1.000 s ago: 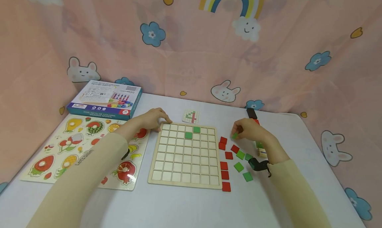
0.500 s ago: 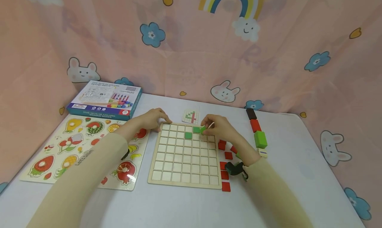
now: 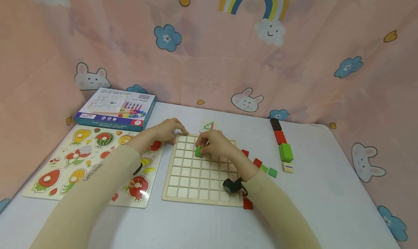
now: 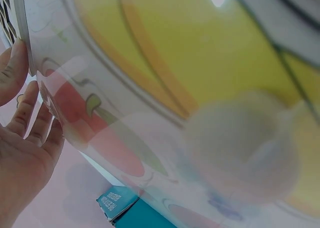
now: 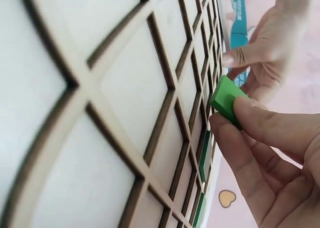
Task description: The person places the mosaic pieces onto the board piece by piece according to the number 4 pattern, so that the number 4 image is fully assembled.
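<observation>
On a white tabletop (image 3: 137, 227), a fruit-picture board (image 3: 36, 191) lies at the far left, partly covered by the left sleeve (image 3: 88, 191), and a blue-edged box (image 3: 114, 109) lies just behind it. Next comes the left hand (image 3: 166, 130), its thumb and fingers parted and lightly bent, touching the upper-left corner of a wooden grid board (image 3: 202, 202). Over the upper part of that grid, left of its middle, is a green tile (image 3: 198, 152), pinched at a tilt between the thumb and fingertips of the right hand (image 3: 214, 144); whether its edge meets the grid cannot be told. The right wrist view shows two more green pieces (image 5: 204, 155) lying in the grid's compartments. Behind the board, a small card (image 3: 207, 125) with a green-and-red squared pattern is partly hidden by the right hand. Right of the board lie loose red tiles (image 3: 257, 162), some partly covered by the right forearm, and loose green tiles (image 3: 272, 172). Farther right, a row runs toward the person: a black block (image 3: 275, 124), a red block (image 3: 280, 137), a bright green block (image 3: 286, 153) and a pale striped block (image 3: 287, 167).
</observation>
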Demonstrator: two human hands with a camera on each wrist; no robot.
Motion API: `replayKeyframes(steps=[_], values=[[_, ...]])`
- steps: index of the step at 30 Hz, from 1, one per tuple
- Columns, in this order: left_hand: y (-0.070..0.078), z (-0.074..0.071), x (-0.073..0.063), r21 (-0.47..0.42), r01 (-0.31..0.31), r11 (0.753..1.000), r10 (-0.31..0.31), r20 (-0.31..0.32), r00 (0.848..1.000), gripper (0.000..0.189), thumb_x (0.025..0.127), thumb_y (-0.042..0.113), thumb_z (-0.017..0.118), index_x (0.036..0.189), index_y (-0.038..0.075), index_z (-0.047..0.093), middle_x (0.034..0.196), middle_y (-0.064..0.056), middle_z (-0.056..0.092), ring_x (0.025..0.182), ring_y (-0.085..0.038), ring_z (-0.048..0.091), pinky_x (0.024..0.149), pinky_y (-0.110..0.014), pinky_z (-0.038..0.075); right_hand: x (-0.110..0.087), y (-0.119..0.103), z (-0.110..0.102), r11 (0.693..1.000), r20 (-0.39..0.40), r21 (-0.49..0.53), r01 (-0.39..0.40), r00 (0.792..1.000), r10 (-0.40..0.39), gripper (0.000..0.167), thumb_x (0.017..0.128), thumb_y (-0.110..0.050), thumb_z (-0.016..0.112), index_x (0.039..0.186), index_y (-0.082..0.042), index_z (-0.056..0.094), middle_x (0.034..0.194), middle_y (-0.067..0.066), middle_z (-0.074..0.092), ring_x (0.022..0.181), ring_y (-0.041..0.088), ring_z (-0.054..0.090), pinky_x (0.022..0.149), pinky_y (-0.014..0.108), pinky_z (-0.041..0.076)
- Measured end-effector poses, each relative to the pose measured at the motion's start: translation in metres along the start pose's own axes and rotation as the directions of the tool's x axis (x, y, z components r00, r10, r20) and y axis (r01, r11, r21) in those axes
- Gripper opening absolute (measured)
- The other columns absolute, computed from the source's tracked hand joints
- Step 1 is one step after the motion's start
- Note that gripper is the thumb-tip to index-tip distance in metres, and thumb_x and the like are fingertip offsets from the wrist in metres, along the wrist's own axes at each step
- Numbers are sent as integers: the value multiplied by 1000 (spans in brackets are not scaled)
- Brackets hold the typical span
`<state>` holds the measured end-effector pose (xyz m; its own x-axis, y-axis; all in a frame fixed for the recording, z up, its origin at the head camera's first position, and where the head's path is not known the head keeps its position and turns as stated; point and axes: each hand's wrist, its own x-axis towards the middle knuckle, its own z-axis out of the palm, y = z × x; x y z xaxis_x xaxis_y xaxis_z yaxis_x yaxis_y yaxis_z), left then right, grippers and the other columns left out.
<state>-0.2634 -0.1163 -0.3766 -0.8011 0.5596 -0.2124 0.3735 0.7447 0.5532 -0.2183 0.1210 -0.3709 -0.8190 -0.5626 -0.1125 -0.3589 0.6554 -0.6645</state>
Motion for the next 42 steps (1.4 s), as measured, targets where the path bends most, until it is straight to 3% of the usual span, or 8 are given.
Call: replayKeyframes(steps=[9,16,23,30,38,42], values=[[0,0,1,6,3,1000,-3,-4,1000,52,79,-5,72,126,16,68,142,-19,48,136,-43,39,116,-60,30,1,-8,8,998,2,-63,-13,1000,13,9,82,-6,77,86,-13,73,81,1,71,74,10,62,68,21,50],[-2,2,2,4,7,1000,-7,-4,1000,52,79,-6,71,126,16,69,143,-19,48,137,-43,39,117,-61,29,2,-7,12,993,-11,-118,1,1000,-2,7,83,-7,76,88,-12,78,76,1,70,70,10,58,64,21,47],[0,2,0,-5,10,1000,-10,-1,1000,52,79,-6,70,126,15,69,142,-20,48,136,-42,40,117,-60,30,-2,-4,8,989,-3,-146,27,1000,-28,7,85,-9,74,92,-11,76,80,0,70,74,11,59,68,23,49],[-1,1,0,0,4,1000,-4,-3,1000,51,80,-7,70,126,16,69,143,-20,47,137,-43,39,116,-59,32,-29,15,-23,991,-31,-133,3,999,-8,3,87,-12,73,87,-10,70,79,1,66,73,13,56,69,26,47],[-2,2,2,3,3,1000,-3,1,1000,51,81,-5,70,127,16,68,144,-19,47,137,-43,38,116,-59,32,-76,59,-63,977,-110,-137,-163,983,148,6,88,-15,72,90,-13,67,82,2,64,78,16,56,69,27,48],[-3,1,2,2,1,1000,-1,4,1000,51,81,-5,70,127,16,68,145,-20,46,137,-44,38,116,-60,32,-100,77,-73,961,-111,-156,-229,971,213,8,87,-17,73,90,-12,67,82,3,65,78,17,56,69,27,49]])
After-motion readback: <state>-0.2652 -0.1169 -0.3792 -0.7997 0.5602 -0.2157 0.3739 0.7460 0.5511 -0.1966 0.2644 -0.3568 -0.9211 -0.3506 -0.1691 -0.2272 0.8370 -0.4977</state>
